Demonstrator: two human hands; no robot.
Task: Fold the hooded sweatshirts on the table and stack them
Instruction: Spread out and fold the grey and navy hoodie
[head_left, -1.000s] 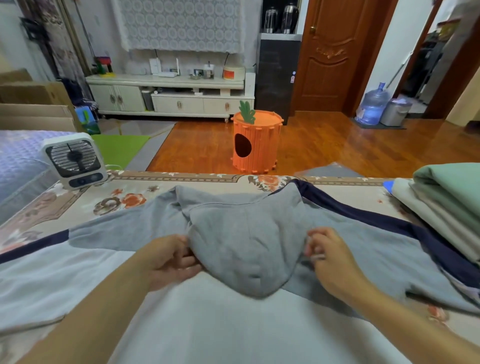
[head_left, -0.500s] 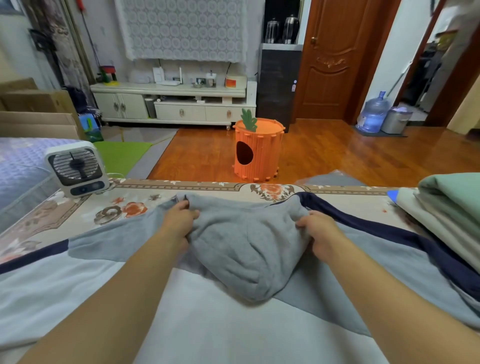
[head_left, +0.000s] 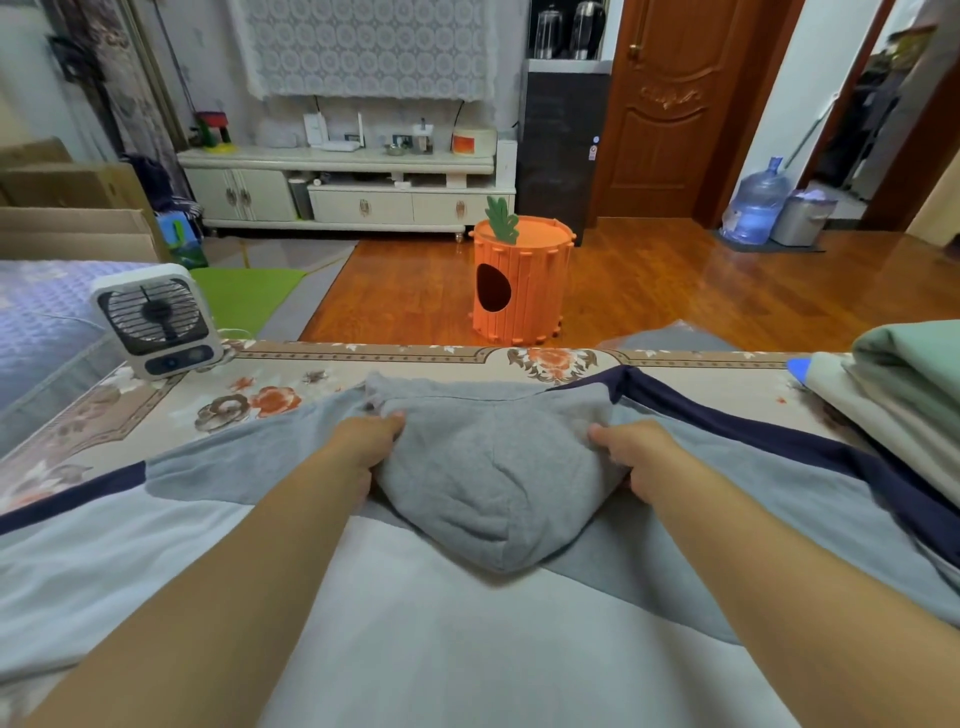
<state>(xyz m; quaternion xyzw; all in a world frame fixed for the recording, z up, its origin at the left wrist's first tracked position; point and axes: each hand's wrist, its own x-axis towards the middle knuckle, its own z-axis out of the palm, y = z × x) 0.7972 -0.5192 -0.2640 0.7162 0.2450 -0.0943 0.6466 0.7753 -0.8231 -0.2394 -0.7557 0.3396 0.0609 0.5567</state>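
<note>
1. Since a second ago, both hands have slid away from the person along the grey hood (head_left: 493, 478), from its near corners to its two sides, closer to the far edge of the table (head_left: 415, 358).
2. At the far left of the table, a small white fan (head_left: 156, 325) stands upright on the flowered tablecloth, well apart from the clothing.
3. A hooded sweatshirt (head_left: 452, 623) lies spread flat across the table in front of the person. It is pale blue-white near the person, grey across the shoulders, with a dark navy band running along each sleeve.
4. The left hand (head_left: 363, 447) grips the left side of the hood, its fingers curled into the fabric and its thumb on top.
5. The hood lies flat on the back of the sweatshirt, its point aimed toward the person, between the two hands.
6. The right hand (head_left: 634, 457) grips the right side of the hood, its fingers curled round the edge of the cloth.
7. At the far right of the table, a stack of folded clothes (head_left: 904, 405) sits just beside the right sleeve, a green piece on top and cream ones beneath.
8. Beyond the table, an orange carrot-shaped stool (head_left: 522, 283) stands on the wooden floor.
</note>
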